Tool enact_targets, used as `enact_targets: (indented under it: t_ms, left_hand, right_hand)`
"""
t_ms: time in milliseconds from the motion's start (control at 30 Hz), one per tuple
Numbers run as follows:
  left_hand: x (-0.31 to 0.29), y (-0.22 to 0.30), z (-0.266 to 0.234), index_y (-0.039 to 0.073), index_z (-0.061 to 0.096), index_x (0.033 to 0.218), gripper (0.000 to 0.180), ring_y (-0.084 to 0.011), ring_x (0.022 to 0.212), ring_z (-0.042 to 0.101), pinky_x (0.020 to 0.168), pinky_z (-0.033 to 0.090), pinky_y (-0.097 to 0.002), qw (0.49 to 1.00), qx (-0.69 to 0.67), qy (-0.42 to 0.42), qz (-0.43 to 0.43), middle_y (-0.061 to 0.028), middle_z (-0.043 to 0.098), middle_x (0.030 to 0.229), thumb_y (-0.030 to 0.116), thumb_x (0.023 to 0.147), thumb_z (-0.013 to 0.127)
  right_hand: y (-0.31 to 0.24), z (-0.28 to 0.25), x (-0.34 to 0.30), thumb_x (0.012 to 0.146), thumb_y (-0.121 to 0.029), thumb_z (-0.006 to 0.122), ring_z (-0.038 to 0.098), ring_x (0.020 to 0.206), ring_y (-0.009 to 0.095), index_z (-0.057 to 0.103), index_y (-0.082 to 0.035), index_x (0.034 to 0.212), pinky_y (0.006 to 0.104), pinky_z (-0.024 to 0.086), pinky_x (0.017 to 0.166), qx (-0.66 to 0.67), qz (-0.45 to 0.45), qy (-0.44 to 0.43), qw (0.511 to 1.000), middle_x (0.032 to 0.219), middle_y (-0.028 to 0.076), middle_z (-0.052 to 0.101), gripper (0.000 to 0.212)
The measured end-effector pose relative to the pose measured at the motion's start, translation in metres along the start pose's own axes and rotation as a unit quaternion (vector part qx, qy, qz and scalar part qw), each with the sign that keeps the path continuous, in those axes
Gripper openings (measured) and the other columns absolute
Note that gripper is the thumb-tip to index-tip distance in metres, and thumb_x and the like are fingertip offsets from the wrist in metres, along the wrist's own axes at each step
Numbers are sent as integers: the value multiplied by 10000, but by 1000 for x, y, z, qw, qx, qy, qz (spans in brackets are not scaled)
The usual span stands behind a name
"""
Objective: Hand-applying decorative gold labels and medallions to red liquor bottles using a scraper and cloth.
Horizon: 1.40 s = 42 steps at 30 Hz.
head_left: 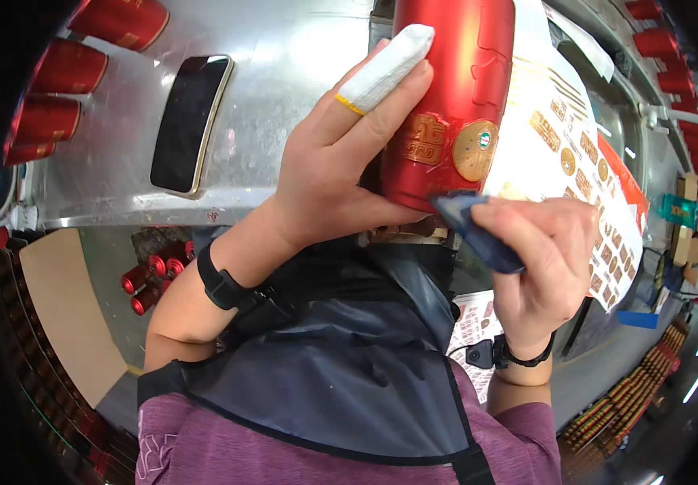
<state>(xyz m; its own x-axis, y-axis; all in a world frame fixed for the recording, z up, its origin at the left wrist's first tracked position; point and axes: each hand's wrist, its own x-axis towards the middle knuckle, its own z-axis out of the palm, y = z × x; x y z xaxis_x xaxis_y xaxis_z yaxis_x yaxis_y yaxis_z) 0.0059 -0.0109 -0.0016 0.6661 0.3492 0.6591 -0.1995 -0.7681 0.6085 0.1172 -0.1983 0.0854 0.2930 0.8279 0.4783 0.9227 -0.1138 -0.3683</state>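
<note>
A glossy red bottle (458, 69) lies on its side at the top centre, bearing a gold square label and a round gold sticker (476, 152). My left hand (320, 166) grips it from the left, the thumb along its near end. A white finger cot (389, 69) with a yellow rim covers one finger. In my right hand (547, 246) is a flat dark blue-grey piece, resembling a scraper (485, 236), pinched between thumb and fingers. Its tip meets or nearly meets the bottle's near end, below the round sticker; actual contact cannot be made out.
A dark-screened phone (191, 125) rests on the metal table (260, 48) left of the bottle. Several red containers (70, 65) line the far left. White sheets of gold stickers (567, 133) spread to the right. Smaller red cans (145, 279) sit below the table edge.
</note>
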Motion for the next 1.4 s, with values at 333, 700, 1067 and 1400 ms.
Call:
enact_targets:
  t_ms: [333, 700, 1067, 1400]
  left_hand:
    - [0, 0, -4, -24, 509, 1448, 1002, -351, 1388, 493, 1148, 406, -417, 999, -26, -22, -11, -211, 500, 1501, 313, 612, 947]
    - [-2, 2, -3, -29, 485, 1465, 1022, -358, 1392, 484, 1147, 400, -418, 999, -44, -26, -18, -223, 460, 1531, 308, 619, 948]
    - [-3, 1, -4, 9, 415, 1512, 1037, -386, 1388, 462, 1119, 434, -421, 999, 2, -41, -6, -215, 407, 1562, 294, 654, 921]
    - [-6, 2, -3, -62, 281, 1550, 1103, -311, 1283, 562, 977, 558, -380, 994, 4, -102, -41, -225, 401, 1478, 196, 693, 926]
  right_hand:
    - [-1, -1, 1, 669, -59, 750, 558, 804, 223, 781, -119, 981, 349, 433, 770, -16, 5, -18, 1000, 941, 36, 727, 319]
    - [7, 4, -5, 681, -60, 796, 580, 807, 217, 763, -114, 984, 344, 432, 763, 29, 45, 7, 999, 878, 32, 719, 309]
    - [7, 11, -16, 823, 9, 771, 567, 752, 100, 647, 23, 1051, 226, 456, 701, 211, 241, 39, 946, 850, 21, 621, 260]
    - [9, 16, -28, 858, -15, 759, 603, 783, 67, 681, 17, 1039, 223, 488, 727, 372, 351, 148, 846, 864, 3, 685, 200]
